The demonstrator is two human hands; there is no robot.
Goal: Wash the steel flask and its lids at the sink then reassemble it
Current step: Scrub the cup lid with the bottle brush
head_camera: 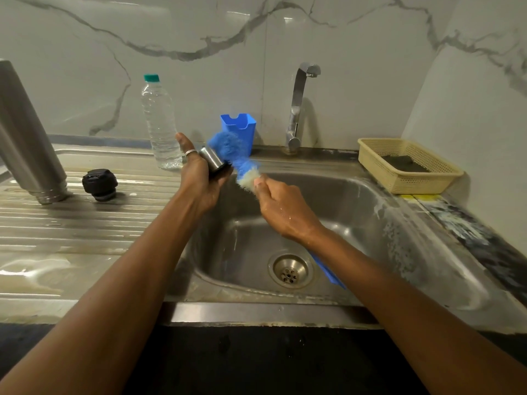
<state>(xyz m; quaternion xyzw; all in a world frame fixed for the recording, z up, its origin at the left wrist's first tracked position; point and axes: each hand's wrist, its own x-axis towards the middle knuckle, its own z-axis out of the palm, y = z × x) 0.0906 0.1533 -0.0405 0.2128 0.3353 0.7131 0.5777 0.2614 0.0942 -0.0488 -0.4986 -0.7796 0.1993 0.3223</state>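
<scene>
Over sink (356, 212) left edge: steel cap (211, 159) in left hand (199, 181), long axis slanted, dark end lower right toward brush (233, 149). Left fingers curled round cap, one ringed digit raised. Right hand (282, 206) clenched on blue brush below blurred bristles, handle trailing down. Steel flask (28, 138) mouth-down on drainboard, black stopper (99, 181) beside it.
</scene>
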